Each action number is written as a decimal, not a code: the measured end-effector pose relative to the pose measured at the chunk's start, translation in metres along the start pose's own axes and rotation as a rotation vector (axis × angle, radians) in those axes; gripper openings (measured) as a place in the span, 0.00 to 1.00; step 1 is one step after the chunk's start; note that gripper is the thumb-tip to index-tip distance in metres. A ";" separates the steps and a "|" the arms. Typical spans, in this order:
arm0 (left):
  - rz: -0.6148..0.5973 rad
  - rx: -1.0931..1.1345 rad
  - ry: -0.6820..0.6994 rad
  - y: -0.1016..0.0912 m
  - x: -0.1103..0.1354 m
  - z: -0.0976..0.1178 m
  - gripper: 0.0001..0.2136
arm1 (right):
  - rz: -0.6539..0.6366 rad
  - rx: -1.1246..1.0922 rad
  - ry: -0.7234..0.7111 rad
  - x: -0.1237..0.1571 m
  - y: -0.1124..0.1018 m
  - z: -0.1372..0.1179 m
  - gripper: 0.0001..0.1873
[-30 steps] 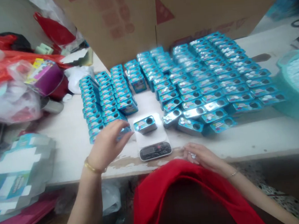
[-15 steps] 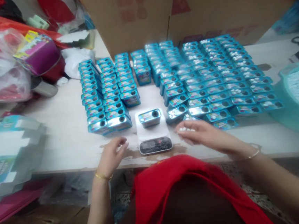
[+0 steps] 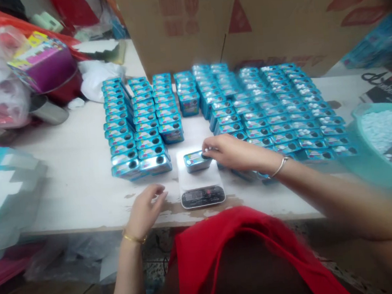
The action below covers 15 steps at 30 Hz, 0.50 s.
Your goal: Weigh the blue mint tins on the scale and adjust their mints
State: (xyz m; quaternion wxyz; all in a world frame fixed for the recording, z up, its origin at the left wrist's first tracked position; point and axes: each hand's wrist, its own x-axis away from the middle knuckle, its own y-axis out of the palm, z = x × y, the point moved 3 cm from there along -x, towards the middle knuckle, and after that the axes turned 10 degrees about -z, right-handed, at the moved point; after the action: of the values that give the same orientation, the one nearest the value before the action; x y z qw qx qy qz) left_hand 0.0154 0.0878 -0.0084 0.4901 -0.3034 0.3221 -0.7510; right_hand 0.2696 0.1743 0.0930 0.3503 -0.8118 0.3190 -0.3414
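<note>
A small blue tin [image 3: 193,162] with a round dark opening stands on the platform of a white digital scale [image 3: 192,180] with a black panel. At the opening, the bent fingers of my right hand [image 3: 234,152] hold a few small white tablets [image 3: 206,150]. My left hand [image 3: 147,207] is left of the scale over the table edge, fingers curled but apart, holding nothing. Rows of blue tins [image 3: 149,137] stand behind and left of the scale. More blue tins [image 3: 283,128] fill the right side, several with white tablets on their tops; my right forearm covers some.
A turquoise basin [image 3: 359,126] of white tablets, with a scoop-like thing in it, stands at the right. A large cardboard box [image 3: 187,51] closes off the back. Bags, a purple box [image 3: 52,68] and flat cartons [image 3: 3,186] crowd the left.
My right hand has moved left with the white tablets, from beside the front tins to the opening of the tin on the scale. My left hand has barely moved.
</note>
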 end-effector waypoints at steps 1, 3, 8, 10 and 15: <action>0.003 0.011 0.002 0.001 -0.001 0.002 0.13 | -0.003 -0.008 0.010 0.000 0.000 0.001 0.07; 0.039 0.036 0.026 0.002 -0.004 0.008 0.11 | -0.001 -0.020 0.025 0.000 -0.002 0.002 0.07; 0.279 0.041 0.186 -0.002 -0.016 0.038 0.10 | 0.003 -0.030 0.031 0.000 -0.002 0.002 0.08; 0.353 -0.009 0.240 -0.003 -0.021 0.049 0.12 | -0.006 -0.013 0.022 -0.001 -0.001 0.000 0.08; 0.375 -0.155 0.313 0.002 -0.030 0.066 0.18 | -0.011 0.027 0.027 -0.004 0.000 -0.003 0.12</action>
State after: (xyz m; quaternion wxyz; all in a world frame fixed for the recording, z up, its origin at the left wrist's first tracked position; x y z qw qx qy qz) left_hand 0.0778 0.1026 0.0263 0.5401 -0.1552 0.5013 -0.6579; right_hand 0.2650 0.1760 0.0933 0.3549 -0.8040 0.3149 -0.3586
